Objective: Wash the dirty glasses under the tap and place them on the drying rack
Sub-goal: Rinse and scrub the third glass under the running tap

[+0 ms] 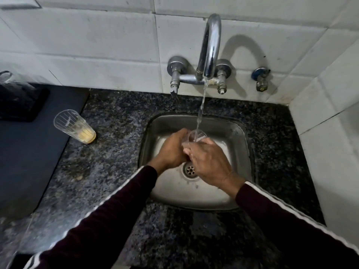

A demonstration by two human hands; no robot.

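Over the steel sink basin (239, 193), both hands hold a small clear drinking glass (197, 136) under the chrome tap's (210, 45) stream: left hand (172, 150) and right hand (208, 164), fingers wrapped round it. Rinse step underway. Next: shake off, move it left w/ a firm grip. Second clear glass w/ yellow dregs (77, 126) waits on the dark granite table (116, 117).

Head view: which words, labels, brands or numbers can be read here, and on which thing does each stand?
None can be read.
The glass on the counter bears only thin etched lines, no letters.
The tap shows no brand mark.
The blue-topped valve is too small to tell.
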